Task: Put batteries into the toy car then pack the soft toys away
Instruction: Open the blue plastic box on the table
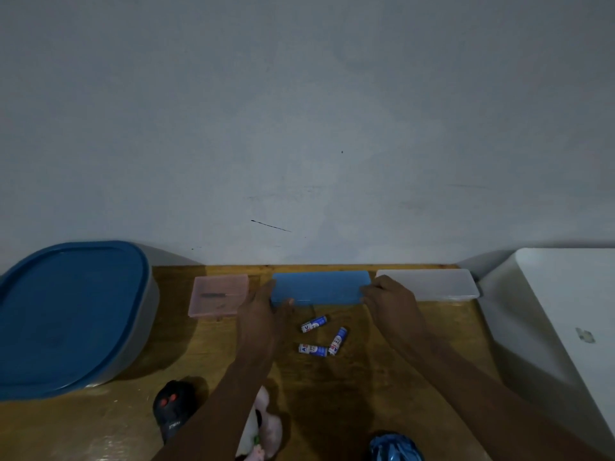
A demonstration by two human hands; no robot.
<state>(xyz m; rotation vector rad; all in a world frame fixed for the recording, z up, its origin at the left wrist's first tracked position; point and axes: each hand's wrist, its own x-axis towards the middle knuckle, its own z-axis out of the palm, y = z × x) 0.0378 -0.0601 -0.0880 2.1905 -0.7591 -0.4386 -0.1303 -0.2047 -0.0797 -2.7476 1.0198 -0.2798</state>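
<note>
Both my hands grasp the flat blue box [321, 286] at the middle of the frame, against the wall; my left hand [263, 314] holds its left end with the thumb curled at the near edge; my right hand [386, 297] grips its right end. It looks like thin, matte plastic with rounded corners, so I judge it light and a little flexible, best held by the short ends as now.

Three batteries [314, 323] lie loose on the wooden table [416, 327] just below the box; they are small, hard, glossy cylinders, likely to roll and slippery, so I would pinch each round its middle.

At lower left sits a dark hard-plastic shape with red spots, which I take for the toy car [173, 407]; beside it, partly behind my left forearm, is a pink and white soft toy [269, 424], plush and squashy, easy to grab anywhere.

A pink tray [218, 294] lies left of the box, a clear lidded box [429, 282] right of it, and a big blue-lidded tub [70, 311] far left.
</note>
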